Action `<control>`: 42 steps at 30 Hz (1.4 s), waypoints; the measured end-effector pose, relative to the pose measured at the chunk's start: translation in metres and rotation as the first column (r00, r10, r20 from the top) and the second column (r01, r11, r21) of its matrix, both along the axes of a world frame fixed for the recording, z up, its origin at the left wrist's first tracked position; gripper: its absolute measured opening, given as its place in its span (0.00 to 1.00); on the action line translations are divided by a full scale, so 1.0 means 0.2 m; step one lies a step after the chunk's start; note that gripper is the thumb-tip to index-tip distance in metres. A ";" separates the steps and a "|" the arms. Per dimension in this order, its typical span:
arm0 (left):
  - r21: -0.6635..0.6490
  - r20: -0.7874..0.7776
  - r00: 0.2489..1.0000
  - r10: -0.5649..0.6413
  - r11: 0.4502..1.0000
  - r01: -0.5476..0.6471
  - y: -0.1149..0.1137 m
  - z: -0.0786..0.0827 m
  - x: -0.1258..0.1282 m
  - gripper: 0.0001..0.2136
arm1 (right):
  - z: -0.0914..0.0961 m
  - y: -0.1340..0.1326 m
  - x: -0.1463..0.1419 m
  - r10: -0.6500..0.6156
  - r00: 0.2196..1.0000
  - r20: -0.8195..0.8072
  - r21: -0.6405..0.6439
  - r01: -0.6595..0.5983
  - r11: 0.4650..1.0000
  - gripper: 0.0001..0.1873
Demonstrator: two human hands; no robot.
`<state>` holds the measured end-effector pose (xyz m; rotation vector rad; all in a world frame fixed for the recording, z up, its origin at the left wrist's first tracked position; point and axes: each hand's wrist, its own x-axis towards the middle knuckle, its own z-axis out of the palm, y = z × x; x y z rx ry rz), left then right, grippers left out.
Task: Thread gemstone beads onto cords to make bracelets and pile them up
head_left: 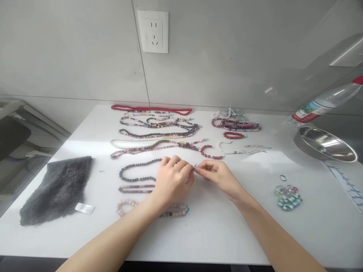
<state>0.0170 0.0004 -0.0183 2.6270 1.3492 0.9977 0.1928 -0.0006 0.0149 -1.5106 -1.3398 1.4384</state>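
Note:
My left hand (173,179) and my right hand (217,174) meet fingertip to fingertip over the white table (198,234). Both pinch a tiny blue clasp or thread end (194,167) between them. A dark bead strand (136,172) curves out from under my left hand. A thin maroon strand (136,188) lies just below it. A pale pink bead bracelet (127,206) runs under my left wrist. Whether the pinched piece belongs to the dark strand is hidden by my fingers.
Several bead strands (155,132) lie in rows at the back, with a red one (150,109) farthest. More bracelets (235,124) sit back right. A teal bead pile (287,197), a steel bowl (324,143), a bottle (326,102) and a grey cloth (58,189) flank the hands.

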 end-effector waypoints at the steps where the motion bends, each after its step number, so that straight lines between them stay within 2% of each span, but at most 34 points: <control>1: 0.015 -0.017 1.000 0.004 1.000 -0.004 0.00 0.00 0.00 0.08 | 0.00 0.00 0.00 -0.002 1.000 0.000 -0.002 0.002 1.000 0.16; 6: 0.048 -0.058 0.998 0.013 0.999 -0.010 0.00 -0.01 0.01 0.07 | -0.01 -0.01 -0.01 -0.003 1.000 -0.007 0.014 0.003 1.000 0.17; 15: 0.068 -0.056 0.998 0.036 0.997 -0.032 0.01 -0.01 0.02 0.06 | -0.06 -0.02 -0.02 0.024 0.992 0.120 0.163 -0.043 0.986 0.14; 18: -0.025 -0.011 0.999 0.031 0.999 -0.031 0.01 0.00 0.03 0.06 | -0.07 -0.02 -0.02 0.029 0.985 0.170 0.182 -0.061 0.981 0.11; 20: -0.152 0.060 0.997 0.044 0.988 -0.035 0.01 0.02 0.03 0.06 | -0.06 -0.02 -0.02 0.040 0.980 0.196 0.196 -0.079 0.977 0.09; 23: -0.364 0.204 0.977 0.057 0.931 0.022 0.01 0.05 0.01 0.04 | -0.04 -0.02 -0.01 0.053 0.975 0.214 0.216 -0.101 0.971 0.07; 25: -0.416 0.257 0.965 0.051 0.907 0.063 0.01 0.07 0.00 0.03 | -0.03 -0.02 -0.01 0.043 0.972 0.229 0.225 -0.096 0.970 0.07; 27: -0.372 0.238 0.971 0.037 0.927 0.056 0.01 0.07 -0.01 0.02 | -0.03 -0.02 0.00 0.020 0.969 0.248 0.235 -0.081 0.969 0.09; 31: -0.141 0.081 0.997 -0.019 0.989 0.030 0.01 0.05 0.00 0.04 | -0.03 -0.02 0.01 0.016 0.969 0.247 0.228 -0.074 0.971 0.11; 35: 0.009 -0.032 0.998 -0.046 0.999 0.046 0.01 0.02 0.00 0.07 | -0.03 -0.03 0.00 0.032 0.966 0.255 0.226 -0.091 0.970 0.11; 38: 0.008 -0.022 0.999 -0.048 0.999 0.048 0.01 0.02 0.01 0.07 | -0.02 -0.03 -0.01 0.043 0.954 0.298 0.266 -0.126 0.956 0.09; 42: -0.172 0.123 0.992 0.009 0.985 0.012 0.01 0.05 0.01 0.05 | -0.02 -0.03 -0.01 0.047 0.910 0.412 0.369 -0.213 0.905 0.05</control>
